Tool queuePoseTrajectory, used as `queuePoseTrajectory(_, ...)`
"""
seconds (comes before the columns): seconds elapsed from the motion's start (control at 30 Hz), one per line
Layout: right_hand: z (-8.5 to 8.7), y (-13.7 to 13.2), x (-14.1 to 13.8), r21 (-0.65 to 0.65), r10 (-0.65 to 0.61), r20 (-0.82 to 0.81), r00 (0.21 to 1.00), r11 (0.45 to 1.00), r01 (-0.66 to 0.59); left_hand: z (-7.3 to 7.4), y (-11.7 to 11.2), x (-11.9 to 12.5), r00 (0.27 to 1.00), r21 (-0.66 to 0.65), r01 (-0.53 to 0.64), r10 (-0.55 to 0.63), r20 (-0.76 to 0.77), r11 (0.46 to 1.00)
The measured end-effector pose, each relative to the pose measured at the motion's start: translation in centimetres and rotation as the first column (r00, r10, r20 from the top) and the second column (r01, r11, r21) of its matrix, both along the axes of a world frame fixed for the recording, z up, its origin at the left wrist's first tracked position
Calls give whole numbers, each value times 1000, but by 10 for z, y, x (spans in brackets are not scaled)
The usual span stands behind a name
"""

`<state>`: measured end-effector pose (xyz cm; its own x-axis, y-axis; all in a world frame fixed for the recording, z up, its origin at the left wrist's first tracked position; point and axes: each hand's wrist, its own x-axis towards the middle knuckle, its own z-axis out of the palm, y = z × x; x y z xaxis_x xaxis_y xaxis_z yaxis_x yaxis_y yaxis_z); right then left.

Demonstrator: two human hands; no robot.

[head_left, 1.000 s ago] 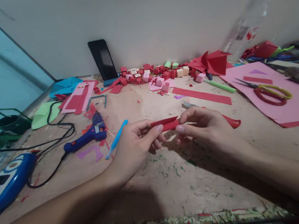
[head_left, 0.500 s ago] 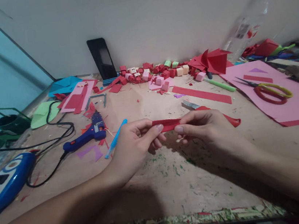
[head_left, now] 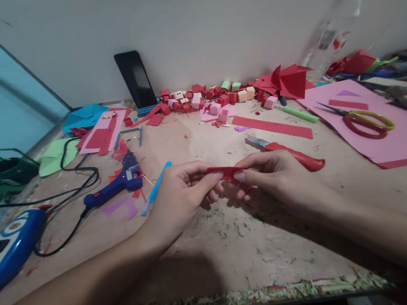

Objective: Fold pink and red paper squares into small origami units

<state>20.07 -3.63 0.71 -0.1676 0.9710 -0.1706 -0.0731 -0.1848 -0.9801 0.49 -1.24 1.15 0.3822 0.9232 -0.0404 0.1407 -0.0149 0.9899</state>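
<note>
A narrow folded strip of red paper (head_left: 227, 172) stretches between my two hands above the middle of the table. My left hand (head_left: 189, 187) pinches its left end, thumb on the near face. At the other end, my right hand (head_left: 272, 173) grips it the same way, and the fingertips of both hands hide the ends. Behind my right hand lies a red-handled knife (head_left: 294, 155) with a short metal blade. A light blue plastic stick (head_left: 157, 188) rests just left of my left hand.
A blue glue gun (head_left: 124, 179) with a black cord lies left. Scissors (head_left: 368, 123) rest on pink paper (head_left: 405, 146) at right. Several small paper cubes (head_left: 215, 98) line the back, near a leaning phone (head_left: 136, 79). A red strip (head_left: 273, 127) lies in front of them.
My right hand has shifted left toward my left hand, so less of the red strip shows between them. More of the red-handled knife is now visible. The view has shifted slightly.
</note>
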Motion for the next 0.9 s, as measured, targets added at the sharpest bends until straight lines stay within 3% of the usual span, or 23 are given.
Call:
queuePoseTrajectory(0.53, 4, -2, 1, -12, -52, 0, 999, 999, 52, -4, 6, -3, 997, -39, 76, -76, 10, 996)
queuePoseTrajectory(0.9, 0, 1, 2, 52, -60, 54, 997, 997, 57, -9, 9, -6, 993, -60, 119, -118, 22, 991)
